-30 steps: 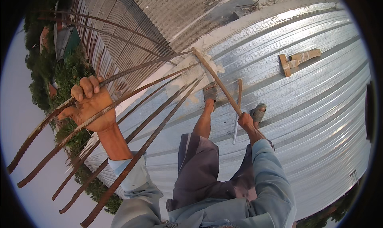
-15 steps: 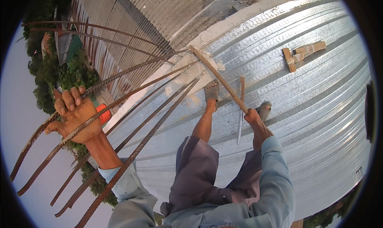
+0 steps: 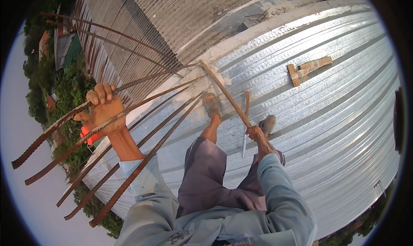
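Note:
At the left, my left hand [image 3: 105, 115] has its fingers wrapped round a ribbed steel reinforcing bar [image 3: 148, 78]. It is the uppermost of several rusty bars that fan out from the mortar patch at the roof edge. A second reinforcing bar [image 3: 142, 103] crosses in front of the palm. My right hand [image 3: 257, 133] grips a long brown pole [image 3: 226, 91] near its lower end. The pole's far end meets the held bar close to the mortar [image 3: 185, 97]; how they join is too small to tell.
I stand on a shiny ribbed metal roof [image 3: 335, 117]. Near my feet lies a thin bar, brown above and silvery below [image 3: 246, 125]. Taped wooden pieces [image 3: 312, 67] lie farther right. Two more rusty bars [image 3: 116, 44] stick out at the upper left, above a lower corrugated roof [image 3: 193, 13].
The view has shifted, and my left hand with its bar appears farther right in it. My left foot has shifted on the roof. Both hands keep their grip.

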Tool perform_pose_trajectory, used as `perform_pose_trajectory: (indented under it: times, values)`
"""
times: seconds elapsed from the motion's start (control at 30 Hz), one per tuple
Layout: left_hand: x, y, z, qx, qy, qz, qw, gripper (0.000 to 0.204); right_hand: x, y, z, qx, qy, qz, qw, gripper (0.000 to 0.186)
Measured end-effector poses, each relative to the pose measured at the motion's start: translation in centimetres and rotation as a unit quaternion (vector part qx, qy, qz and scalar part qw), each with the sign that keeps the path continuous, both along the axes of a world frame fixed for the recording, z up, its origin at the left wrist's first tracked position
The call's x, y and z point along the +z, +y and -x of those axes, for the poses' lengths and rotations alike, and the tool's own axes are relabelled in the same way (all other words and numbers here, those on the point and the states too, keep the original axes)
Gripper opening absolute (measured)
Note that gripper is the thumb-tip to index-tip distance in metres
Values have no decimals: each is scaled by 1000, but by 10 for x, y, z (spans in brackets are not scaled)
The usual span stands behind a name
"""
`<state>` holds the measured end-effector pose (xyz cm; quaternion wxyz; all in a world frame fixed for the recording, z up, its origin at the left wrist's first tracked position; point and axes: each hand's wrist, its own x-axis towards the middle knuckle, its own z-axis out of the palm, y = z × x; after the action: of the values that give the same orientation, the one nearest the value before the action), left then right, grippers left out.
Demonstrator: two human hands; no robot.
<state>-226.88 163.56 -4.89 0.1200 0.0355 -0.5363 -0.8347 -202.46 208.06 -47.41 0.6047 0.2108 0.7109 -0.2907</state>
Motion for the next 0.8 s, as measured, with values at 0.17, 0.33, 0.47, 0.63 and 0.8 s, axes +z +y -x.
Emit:
perform_pose_trajectory:
  times: [0.17, 0.33, 0.47, 0.63, 0.8]
  values:
    - [-8, -8, 19, 1, -4, -16, 1000, 68, 22, -16, -12, 50, 98, -73, 991, 42]
    - [-7, -21, 38, -36, -6, -15, 999, 67, 54, -27, 10, 50, 72, -72, 994, 42]
    - [-7, -22, 65, -64, -1, -17, 998, 65, 65, -32, 16, 54, 59, -79, 994, 44]
    - [-8, -55, 95, -47, -29, -5, 998, 63, 82, -44, 25, 43, 47, -68, 996, 45]
    - [-13, -86, 124, -4, -60, 14, 998, 62, 100, -59, 34, 18, 29, -71, 997, 46]
